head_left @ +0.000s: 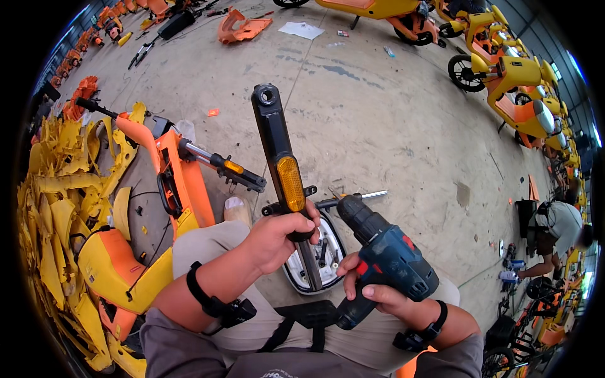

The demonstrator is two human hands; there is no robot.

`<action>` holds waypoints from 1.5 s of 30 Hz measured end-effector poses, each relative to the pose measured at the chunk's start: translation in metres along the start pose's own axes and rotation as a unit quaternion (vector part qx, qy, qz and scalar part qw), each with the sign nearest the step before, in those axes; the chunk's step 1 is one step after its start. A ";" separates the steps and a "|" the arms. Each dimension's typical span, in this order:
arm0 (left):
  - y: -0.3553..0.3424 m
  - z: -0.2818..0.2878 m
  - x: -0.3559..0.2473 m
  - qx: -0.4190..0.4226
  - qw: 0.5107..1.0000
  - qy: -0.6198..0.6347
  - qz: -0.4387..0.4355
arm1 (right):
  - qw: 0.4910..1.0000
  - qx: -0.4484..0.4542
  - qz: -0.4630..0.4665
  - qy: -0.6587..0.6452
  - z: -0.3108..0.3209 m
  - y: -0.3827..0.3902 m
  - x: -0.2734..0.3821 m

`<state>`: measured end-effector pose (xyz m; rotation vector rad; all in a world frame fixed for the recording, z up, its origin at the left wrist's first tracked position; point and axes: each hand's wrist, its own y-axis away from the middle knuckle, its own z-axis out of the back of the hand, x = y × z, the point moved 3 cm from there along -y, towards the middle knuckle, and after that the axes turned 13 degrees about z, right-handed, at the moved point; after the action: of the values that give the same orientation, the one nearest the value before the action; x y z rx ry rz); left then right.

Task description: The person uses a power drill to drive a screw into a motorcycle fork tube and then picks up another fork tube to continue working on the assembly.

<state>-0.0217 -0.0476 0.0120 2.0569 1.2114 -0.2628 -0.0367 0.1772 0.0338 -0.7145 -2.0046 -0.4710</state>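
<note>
My left hand grips a black fork leg with an amber reflector and a silver lower tube, held upright in front of me. My right hand is closed around the handle of a blue and black cordless drill, whose chuck points up and left toward the fork leg. Behind the silver tube lies an open case with metal parts inside. Another fork leg rests against an orange and yellow scooter body at my left.
Broken yellow panels pile up at the left. Yellow and orange scooters line the right. A person bends over at the right. An orange plastic part and a white sheet lie on the concrete floor.
</note>
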 end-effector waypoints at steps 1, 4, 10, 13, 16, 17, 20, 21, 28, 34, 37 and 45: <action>-0.001 0.000 0.002 -0.003 1.000 0.005 0.009 | 1.000 0.006 0.006 -0.008 -0.001 -0.001 0.002; -0.002 -0.001 0.004 -0.021 1.000 -0.014 0.018 | 0.998 0.054 0.002 0.006 -0.004 -0.004 0.006; -0.001 -0.003 0.006 -0.049 0.997 -0.065 0.007 | 0.995 0.062 0.009 0.083 -0.007 -0.007 0.005; -0.002 0.007 0.008 -0.048 0.993 -0.104 0.001 | 0.985 0.097 0.001 0.144 -0.002 -0.007 0.002; 0.004 0.011 0.007 -0.091 0.977 -0.195 -0.008 | 0.964 0.150 -0.042 0.216 -0.001 -0.005 -0.004; 0.005 0.009 0.006 -0.090 0.977 -0.195 -0.007 | 0.958 0.137 -0.037 0.249 -0.002 -0.005 -0.004; 0.012 0.004 -0.001 -0.150 0.944 -0.294 -0.029 | 0.954 0.105 -0.016 0.282 0.001 0.005 -0.017; 0.012 0.002 -0.006 -0.106 0.910 -0.390 -0.090 | 0.956 0.085 0.001 0.282 0.003 0.007 -0.021; 0.018 -0.008 -0.024 0.044 0.756 -0.564 -0.330 | 0.944 0.105 0.089 0.301 -0.007 0.000 -0.014; 0.012 -0.006 -0.021 0.047 0.802 -0.533 -0.265 | 0.907 0.148 0.136 0.370 -0.001 0.005 -0.031; 0.006 -0.002 -0.018 0.058 0.779 -0.550 -0.295 | 0.976 0.102 -0.026 0.189 0.006 0.016 -0.049; 0.006 0.000 -0.017 0.079 0.769 -0.552 -0.313 | 0.990 0.043 -0.113 0.067 0.001 0.018 -0.051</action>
<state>-0.0263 -0.0610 0.0237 1.0889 1.0010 -1.6615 -0.0047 0.1761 -0.0098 -0.3932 -1.9731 -0.5459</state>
